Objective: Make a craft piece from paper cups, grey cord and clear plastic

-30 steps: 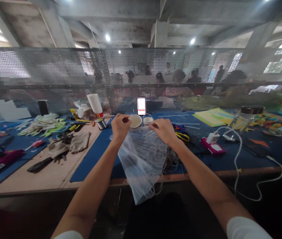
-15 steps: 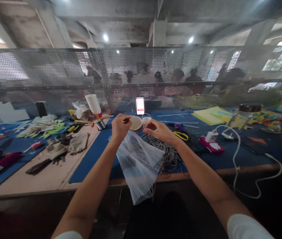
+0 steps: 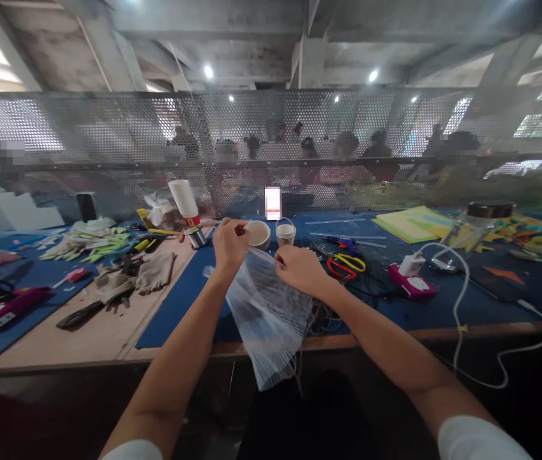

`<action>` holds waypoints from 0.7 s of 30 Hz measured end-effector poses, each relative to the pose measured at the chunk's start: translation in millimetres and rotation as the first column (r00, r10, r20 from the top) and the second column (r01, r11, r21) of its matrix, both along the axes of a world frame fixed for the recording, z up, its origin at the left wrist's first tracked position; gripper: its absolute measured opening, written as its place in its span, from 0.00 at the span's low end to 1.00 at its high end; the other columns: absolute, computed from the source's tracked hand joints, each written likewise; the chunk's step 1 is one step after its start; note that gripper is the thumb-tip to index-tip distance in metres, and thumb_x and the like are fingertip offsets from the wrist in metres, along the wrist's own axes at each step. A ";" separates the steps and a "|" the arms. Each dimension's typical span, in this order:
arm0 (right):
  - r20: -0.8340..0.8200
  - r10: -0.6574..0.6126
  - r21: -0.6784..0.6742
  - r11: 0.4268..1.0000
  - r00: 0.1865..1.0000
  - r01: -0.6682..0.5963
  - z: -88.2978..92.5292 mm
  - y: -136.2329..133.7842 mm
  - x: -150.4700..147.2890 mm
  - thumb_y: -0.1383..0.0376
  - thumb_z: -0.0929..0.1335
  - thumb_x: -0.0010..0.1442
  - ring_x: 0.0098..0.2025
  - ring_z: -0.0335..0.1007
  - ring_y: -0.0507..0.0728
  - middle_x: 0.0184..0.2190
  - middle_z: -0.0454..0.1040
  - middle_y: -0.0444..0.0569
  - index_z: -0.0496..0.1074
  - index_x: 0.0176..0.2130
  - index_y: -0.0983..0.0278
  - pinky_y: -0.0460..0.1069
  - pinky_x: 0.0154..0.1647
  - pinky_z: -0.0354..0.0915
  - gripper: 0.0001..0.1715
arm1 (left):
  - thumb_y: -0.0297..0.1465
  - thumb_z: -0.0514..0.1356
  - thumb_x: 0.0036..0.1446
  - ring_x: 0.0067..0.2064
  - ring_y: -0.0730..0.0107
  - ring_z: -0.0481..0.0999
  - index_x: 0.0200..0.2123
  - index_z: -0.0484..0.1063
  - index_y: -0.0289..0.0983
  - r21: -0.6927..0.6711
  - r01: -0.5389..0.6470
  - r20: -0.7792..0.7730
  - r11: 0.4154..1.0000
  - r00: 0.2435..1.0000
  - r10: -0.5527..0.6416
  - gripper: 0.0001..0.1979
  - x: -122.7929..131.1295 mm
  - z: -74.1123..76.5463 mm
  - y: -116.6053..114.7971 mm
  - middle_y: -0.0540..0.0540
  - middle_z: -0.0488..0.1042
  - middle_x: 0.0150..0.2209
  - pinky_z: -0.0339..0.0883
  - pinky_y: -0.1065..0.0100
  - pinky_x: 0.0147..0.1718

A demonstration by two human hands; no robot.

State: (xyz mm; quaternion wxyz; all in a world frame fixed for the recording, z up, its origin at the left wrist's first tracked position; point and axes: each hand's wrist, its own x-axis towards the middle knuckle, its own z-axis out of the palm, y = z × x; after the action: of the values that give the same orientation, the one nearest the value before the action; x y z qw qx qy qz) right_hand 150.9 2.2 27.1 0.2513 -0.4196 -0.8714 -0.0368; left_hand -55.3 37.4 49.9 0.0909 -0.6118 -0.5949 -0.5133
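Left hand (image 3: pixel 230 241) is raised over the blue mat (image 3: pixel 179 300), fingers closed in a pinch on the top left corner of a pleated translucent sheet (image 3: pixel 265 326). Right hand (image 3: pixel 302 269) sits just beside it, lower and to the right, fingers curled shut on the sheet's upper right edge. The sheet is stretched between the two hands, fans downward, and hangs past the table edge (image 3: pixel 83 365), its lower tip in front of the person's lap. A tangle of grey string (image 3: pixel 322 314) lies on the mat under the right wrist, touching the sheet's right side. Just behind the hands stand two small cups (image 3: pixel 258 234), side by side, and behind them a phone (image 3: pixel 272 203) upright against the perforated screen (image 3: pixel 108 140). Red and yellow scissors (image 3: pixel 342 265) lie right of the right hand; farther right, a pink charger (image 3: pixel 412 284) with a white cable (image 3: pixel 457 306) that loops off the table. Left of the left hand: a stack of paper cups (image 3: pixel 183 199) tilted, and worn gloves (image 3: pixel 153 271) on bare wood. People sit beyond the screen, blurred.
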 end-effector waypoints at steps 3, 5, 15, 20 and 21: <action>-0.120 -0.004 -0.061 0.998 0.993 -0.003 11.0 11.3 17.9 0.67 0.65 0.66 0.44 0.75 0.60 0.44 0.81 0.50 0.76 0.44 0.60 0.52 0.41 0.61 0.10 | 0.24 0.60 0.51 0.35 0.65 0.74 0.37 0.83 0.35 -0.001 0.020 0.005 1.000 1.000 -0.020 0.12 -2.1 1.6 -0.2 0.45 0.77 0.34 0.68 0.66 0.41; -0.222 0.009 -0.066 0.997 0.975 -0.024 17.1 19.7 29.4 0.66 0.67 0.67 0.46 0.75 0.60 0.44 0.81 0.48 0.77 0.43 0.58 0.52 0.44 0.63 0.08 | 0.24 0.61 0.51 0.35 0.66 0.74 0.37 0.83 0.36 -0.012 0.065 0.012 0.998 0.998 -0.065 0.12 -2.7 2.8 -0.4 0.45 0.77 0.34 0.68 0.66 0.40; -0.438 0.164 0.169 0.981 0.884 -0.098 19.2 35.6 39.0 0.63 0.70 0.67 0.46 0.74 0.59 0.41 0.79 0.49 0.77 0.42 0.59 0.56 0.52 0.64 0.04 | 0.25 0.62 0.55 0.34 0.70 0.75 0.36 0.83 0.37 -0.057 0.474 0.013 0.879 0.880 -0.474 0.09 2.5 -0.3 -0.4 0.45 0.78 0.36 0.69 0.68 0.36; -0.541 0.230 0.117 0.973 0.809 -0.198 18.0 34.3 34.5 0.63 0.71 0.66 0.44 0.75 0.58 0.40 0.79 0.49 0.76 0.40 0.60 0.54 0.49 0.68 0.03 | 0.27 0.63 0.59 0.37 0.69 0.75 0.39 0.82 0.38 -0.065 0.644 0.010 0.762 0.764 -0.645 0.08 6.0 -3.0 -1.5 0.44 0.77 0.38 0.67 0.68 0.35; -0.563 0.246 0.087 0.967 0.789 -0.239 17.9 34.2 33.4 0.64 0.71 0.66 0.44 0.76 0.57 0.41 0.79 0.49 0.76 0.41 0.60 0.54 0.49 0.68 0.03 | 0.28 0.63 0.60 0.37 0.69 0.75 0.39 0.82 0.38 -0.062 0.664 0.014 0.745 0.747 -0.664 0.08 6.5 -2.9 -2.1 0.44 0.77 0.38 0.67 0.68 0.34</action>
State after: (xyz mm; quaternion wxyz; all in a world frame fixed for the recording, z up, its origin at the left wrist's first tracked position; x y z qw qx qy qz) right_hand 184.3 36.4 45.0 0.5048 -0.2949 -0.8027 0.1178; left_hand -48.8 35.3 47.1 -0.1141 -0.7882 -0.3540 -0.4904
